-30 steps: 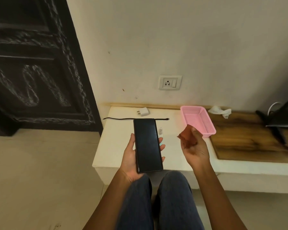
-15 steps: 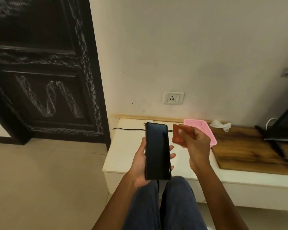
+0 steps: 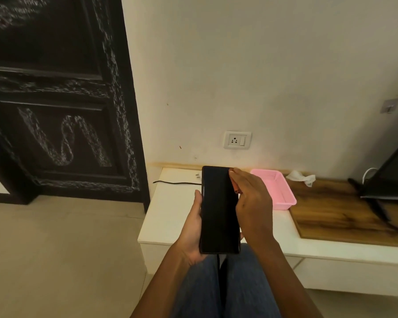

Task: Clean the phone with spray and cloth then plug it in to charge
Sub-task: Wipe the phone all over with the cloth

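Observation:
My left hand (image 3: 193,228) holds a black phone (image 3: 218,210) upright, its dark screen facing me, above the white ledge (image 3: 170,214). My right hand (image 3: 253,200) presses a reddish-brown cloth (image 3: 235,185) against the screen's upper right edge; the hand hides most of the cloth. A black charging cable (image 3: 177,183) lies along the back of the ledge, and a white charger plug (image 3: 198,175) peeks out beside the phone's top. A white wall socket (image 3: 237,140) sits above the ledge. No spray bottle shows.
A pink plastic basket (image 3: 278,191) stands to the right of my hands. Beyond it lie a wooden board (image 3: 331,210) with a crumpled white tissue (image 3: 301,176) and a dark screen (image 3: 391,180) at far right. A dark carved door (image 3: 55,99) fills the left.
My right hand carried the cloth leftward from beside the basket onto the phone's screen. The left hand raised the phone slightly, and the view tilted upward.

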`<control>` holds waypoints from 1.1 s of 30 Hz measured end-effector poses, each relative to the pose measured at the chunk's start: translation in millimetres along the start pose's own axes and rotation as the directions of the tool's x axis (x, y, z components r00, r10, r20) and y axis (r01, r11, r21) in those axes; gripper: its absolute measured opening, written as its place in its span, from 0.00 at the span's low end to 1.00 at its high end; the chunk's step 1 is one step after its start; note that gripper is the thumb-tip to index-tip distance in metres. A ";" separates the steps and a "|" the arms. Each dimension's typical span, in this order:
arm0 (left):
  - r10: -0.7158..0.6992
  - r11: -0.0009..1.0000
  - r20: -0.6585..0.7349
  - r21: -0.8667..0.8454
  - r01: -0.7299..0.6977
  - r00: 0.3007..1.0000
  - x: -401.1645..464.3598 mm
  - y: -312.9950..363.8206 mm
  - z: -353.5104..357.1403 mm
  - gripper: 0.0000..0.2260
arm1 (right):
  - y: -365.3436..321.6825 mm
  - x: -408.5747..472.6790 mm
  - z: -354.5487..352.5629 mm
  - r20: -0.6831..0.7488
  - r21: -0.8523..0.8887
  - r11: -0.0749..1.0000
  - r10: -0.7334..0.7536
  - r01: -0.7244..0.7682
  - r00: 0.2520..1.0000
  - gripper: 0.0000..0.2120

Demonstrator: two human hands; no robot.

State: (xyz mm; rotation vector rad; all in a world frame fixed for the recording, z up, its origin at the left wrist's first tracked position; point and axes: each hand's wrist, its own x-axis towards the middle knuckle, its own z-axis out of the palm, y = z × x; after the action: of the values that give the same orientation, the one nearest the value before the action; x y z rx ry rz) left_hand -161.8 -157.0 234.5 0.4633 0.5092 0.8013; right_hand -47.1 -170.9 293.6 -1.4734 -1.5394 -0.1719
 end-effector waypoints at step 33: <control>-0.078 0.995 -0.035 0.061 0.080 0.996 28.0 -3.6 1.4 0.28 | 30.2 13.6 2.5 0.077 -0.262 0.954 -0.128 0.144 0.989 0.17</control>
State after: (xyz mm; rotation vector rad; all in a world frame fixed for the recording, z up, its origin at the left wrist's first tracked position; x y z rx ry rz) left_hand -142.5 -138.0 226.6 0.4855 0.5808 0.7196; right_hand -20.7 -152.0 286.8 -1.5912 -1.7186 -0.4368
